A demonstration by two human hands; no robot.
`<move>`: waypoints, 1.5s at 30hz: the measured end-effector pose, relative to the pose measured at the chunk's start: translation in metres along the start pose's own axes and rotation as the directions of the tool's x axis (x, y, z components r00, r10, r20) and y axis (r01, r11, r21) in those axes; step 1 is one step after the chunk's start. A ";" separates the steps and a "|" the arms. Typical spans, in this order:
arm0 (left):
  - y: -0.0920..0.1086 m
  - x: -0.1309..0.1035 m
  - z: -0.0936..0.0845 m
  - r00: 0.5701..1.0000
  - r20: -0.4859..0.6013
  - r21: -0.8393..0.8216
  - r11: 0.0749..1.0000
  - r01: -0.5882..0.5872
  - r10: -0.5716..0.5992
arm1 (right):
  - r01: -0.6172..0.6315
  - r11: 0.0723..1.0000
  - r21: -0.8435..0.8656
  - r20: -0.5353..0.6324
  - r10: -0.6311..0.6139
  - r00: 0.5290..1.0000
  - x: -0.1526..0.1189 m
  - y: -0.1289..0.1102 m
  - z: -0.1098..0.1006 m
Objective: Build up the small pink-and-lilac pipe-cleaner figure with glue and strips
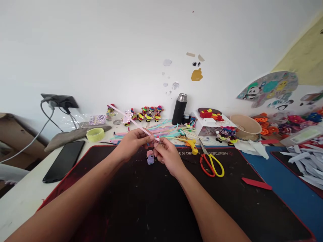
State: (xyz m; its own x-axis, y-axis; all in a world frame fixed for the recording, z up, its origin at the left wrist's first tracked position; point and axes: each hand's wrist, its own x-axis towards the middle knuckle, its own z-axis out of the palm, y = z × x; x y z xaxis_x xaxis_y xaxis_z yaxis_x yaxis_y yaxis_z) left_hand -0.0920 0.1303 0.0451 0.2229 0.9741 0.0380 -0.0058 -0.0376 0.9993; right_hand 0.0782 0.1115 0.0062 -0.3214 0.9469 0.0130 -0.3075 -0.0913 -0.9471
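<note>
A long pale pink pipe cleaner (136, 123) slants from upper left down into both hands, above the black mat (121, 198). My left hand (132, 143) is closed, pinching it near its lower end between thumb and fingers. Fingertips nearly meeting the left ones, my right hand (169, 156) is closed on the pipe cleaner's lower end, where a small bright pink and white bit shows. The fingers partly hide that end. Just below the hands, a small fuzzy pink and purple figure (150, 158) lies on the mat.
Scissors (210, 164) with red and yellow handles and a yellow glue gun (192, 146) lie at right. Loose pipe cleaners (164, 127), a black thermos (180, 109) and several small dolls (148, 114) stand behind. A phone (64, 161) and tape roll (95, 134) are at left.
</note>
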 end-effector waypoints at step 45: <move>-0.003 -0.005 0.002 0.955 -0.125 0.319 0.922 -0.220 0.271 | -0.069 0.994 0.079 0.097 0.062 0.993 -0.007 -0.002 0.003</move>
State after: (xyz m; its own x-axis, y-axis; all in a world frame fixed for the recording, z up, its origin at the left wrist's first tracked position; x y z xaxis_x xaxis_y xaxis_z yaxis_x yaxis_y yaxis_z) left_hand -0.0914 0.1252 0.0418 0.0897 0.9474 0.3072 0.2563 -0.3200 0.9121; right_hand 0.0780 0.1045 0.0092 -0.4250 0.9051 -0.0143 -0.3540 -0.1807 -0.9176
